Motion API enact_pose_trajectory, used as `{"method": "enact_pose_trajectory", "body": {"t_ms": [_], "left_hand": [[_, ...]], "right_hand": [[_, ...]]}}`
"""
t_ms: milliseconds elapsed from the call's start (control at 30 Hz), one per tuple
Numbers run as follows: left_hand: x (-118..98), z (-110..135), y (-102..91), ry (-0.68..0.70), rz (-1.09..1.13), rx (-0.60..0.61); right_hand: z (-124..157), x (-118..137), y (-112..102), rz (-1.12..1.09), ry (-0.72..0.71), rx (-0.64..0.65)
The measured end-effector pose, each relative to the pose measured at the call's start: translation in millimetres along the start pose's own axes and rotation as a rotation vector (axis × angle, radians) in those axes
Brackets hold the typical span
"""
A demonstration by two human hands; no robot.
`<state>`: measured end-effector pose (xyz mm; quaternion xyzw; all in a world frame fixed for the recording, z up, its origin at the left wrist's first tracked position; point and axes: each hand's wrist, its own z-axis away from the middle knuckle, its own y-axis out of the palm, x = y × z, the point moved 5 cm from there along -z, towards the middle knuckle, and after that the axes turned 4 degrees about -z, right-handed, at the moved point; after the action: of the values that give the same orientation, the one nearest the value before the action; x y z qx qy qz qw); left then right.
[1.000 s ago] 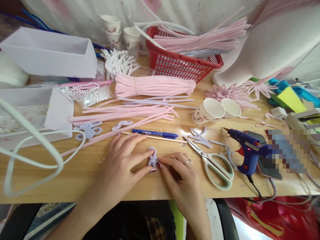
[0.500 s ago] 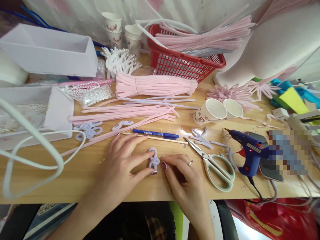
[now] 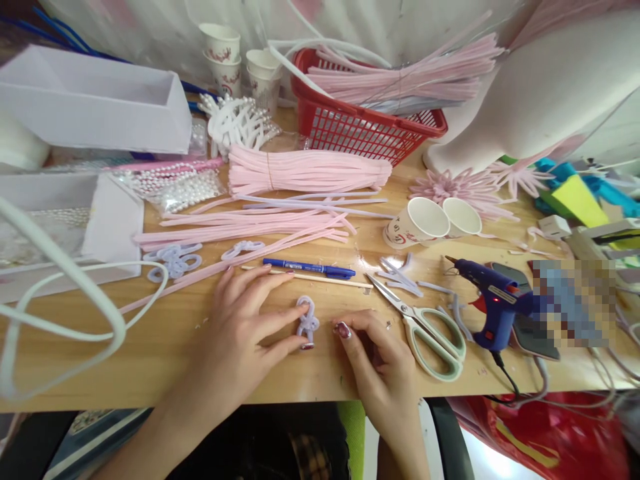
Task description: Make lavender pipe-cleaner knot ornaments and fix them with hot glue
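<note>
A small looped shape of lilac pipe cleaner (image 3: 308, 321) lies on the wooden table in front of me. My left hand (image 3: 250, 313) holds it down, index fingertip on its upper loop and thumb at its lower end, the other fingers spread on the table. To the right, apart from the shape, my right hand (image 3: 377, 353) has its thumb and index finger pinched together; anything between them is too small or hidden to tell. Beyond my left fingers lie a blue marker pen (image 3: 310, 268) and a thin wooden stick (image 3: 340, 280). Scissors (image 3: 425, 333) lie beside my right hand.
A blue glue gun (image 3: 495, 300) with a lit red light stands at right, near paper cups (image 3: 425, 220). Pink pipe cleaners (image 3: 310, 170), a red basket (image 3: 370, 130) and a bag of beads (image 3: 187, 190) lie behind. White boxes (image 3: 115, 227) and a looped white tube (image 3: 113, 320) are left.
My right hand has drawn back to the right, away from the lilac shape, its fingers still pinched. My left hand stays on the shape. The whole view has shifted slightly.
</note>
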<state>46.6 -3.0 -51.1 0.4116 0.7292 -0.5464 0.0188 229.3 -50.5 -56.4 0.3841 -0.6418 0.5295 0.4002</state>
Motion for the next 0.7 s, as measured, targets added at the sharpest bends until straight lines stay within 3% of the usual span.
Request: {"method": "enact_pose_trajectory", "body": {"t_ms": [200, 400, 700], "left_hand": [[-0.1, -0.6, -6.0, 0.012, 0.06, -0.089], [-11.8, 0.6, -19.4, -0.004, 0.27, -0.191], [-47.0, 2.9, -23.6, -0.127, 0.747, -0.107]], "right_hand": [[0.1, -1.3, -0.3, -0.038, -0.015, -0.022], [1.4, 0.0, -5.0, -0.102, -0.046, -0.086], [20.9, 23.1, -1.9, -0.203, -0.222, -0.004]]}}
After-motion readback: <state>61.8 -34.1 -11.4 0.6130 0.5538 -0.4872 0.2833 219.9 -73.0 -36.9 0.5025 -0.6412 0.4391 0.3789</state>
